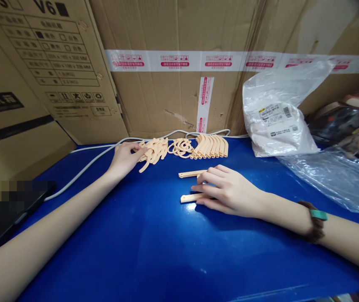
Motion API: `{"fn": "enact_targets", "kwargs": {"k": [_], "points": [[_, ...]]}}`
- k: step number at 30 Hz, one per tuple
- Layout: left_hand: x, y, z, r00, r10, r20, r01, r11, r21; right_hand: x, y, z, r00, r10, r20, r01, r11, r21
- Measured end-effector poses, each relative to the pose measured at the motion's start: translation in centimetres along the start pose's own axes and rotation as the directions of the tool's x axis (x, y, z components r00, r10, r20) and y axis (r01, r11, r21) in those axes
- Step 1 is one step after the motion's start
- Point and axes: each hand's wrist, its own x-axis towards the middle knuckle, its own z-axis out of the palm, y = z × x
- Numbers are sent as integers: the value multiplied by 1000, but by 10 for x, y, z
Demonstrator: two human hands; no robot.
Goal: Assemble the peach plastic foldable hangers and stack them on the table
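Observation:
My left hand [125,158] reaches to the left edge of a pile of thin curved beige pieces [154,150], its thumb and forefinger closed on one of these strips. Nearer to me, my right hand [228,188] rests low over the blue table, its fingers around a beige piece with two arms. The upper arm [190,174] and the lower arm [192,197] stick out leftward, each with a small hole near its end. My palm and fingers hide where they lead, so I cannot tell whether they are one part or two.
Beige rings [181,147] and a neat row of curved beige parts [211,147] lie beside the pile. A white cable [96,158] runs behind and left, near a dark device [12,218]. Cardboard boxes [173,100] wall the back. Plastic bags [276,126] stand at right.

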Motion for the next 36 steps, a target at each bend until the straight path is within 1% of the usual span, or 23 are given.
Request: {"fn": "enact_targets", "kwargs": {"k": [5, 7, 9, 11, 13, 14, 16, 17, 18, 20, 22, 24, 28, 32, 36], "points": [[-2, 10, -3, 996, -47, -72, 34, 986, -163, 1, -2, 1, 999, 1, 46, -1, 1000, -9], [-4, 22, -8, 991, -79, -109, 50, 968, -245, 2, -3, 1, 998, 9, 57, -9, 1000, -5], [-7, 40, -15, 988, -101, -113, 57, 938, -341, 3, -4, 1, 999, 25, 47, -26, 1000, 4], [-13, 60, -23, 992, -109, -61, 73, 900, -430, 3, -6, 1, 999, 36, 25, -37, 999, 12], [-22, 79, -29, 993, -114, -22, 89, 873, -480, 3, -7, 1, 1000, 26, 8, -26, 999, 21], [-28, 87, -32, 995, -97, 3, 86, 869, -488, 3, -8, 0, 1000, 13, 6, -13, 1000, 26], [-41, 97, -34, 996, -40, 80, 71, 892, -446, 2, -9, 0, 1000, -8, 11, 8, 1000, 27], [-48, 100, -34, 992, 26, 126, 26, 918, -396, 2, -9, 0, 1000, -12, 17, 12, 1000, 20], [-55, 101, -33, 983, 100, 152, -41, 936, -348, 1, -9, 0, 1000, -12, 25, 11, 1000, 11], [-67, 100, -30, 957, 228, 180, -176, 947, -268, 0, -10, 0, 999, 0, 37, 0, 1000, -11], [-74, 95, -25, 936, 300, 186, -260, 942, -212, -1, -9, 0, 999, 16, 46, -15, 1000, -26], [-77, 89, -21, 922, 341, 186, -306, 932, -193, -1, -9, 0, 998, 28, 47, -27, 999, -32], [-76, 77, -17, 906, 387, 171, -348, 912, -216, 0, -7, 0, 998, 45, 45, -44, 999, -25], [-76, 70, -18, 914, 380, 143, -348, 914, -209, -1, -5, 1, 996, 58, 62, -58, 998, -2], [-78, 67, -19, 922, 360, 144, -328, 922, -206, -1, -5, 1, 994, 68, 80, -69, 998, 2]]}}
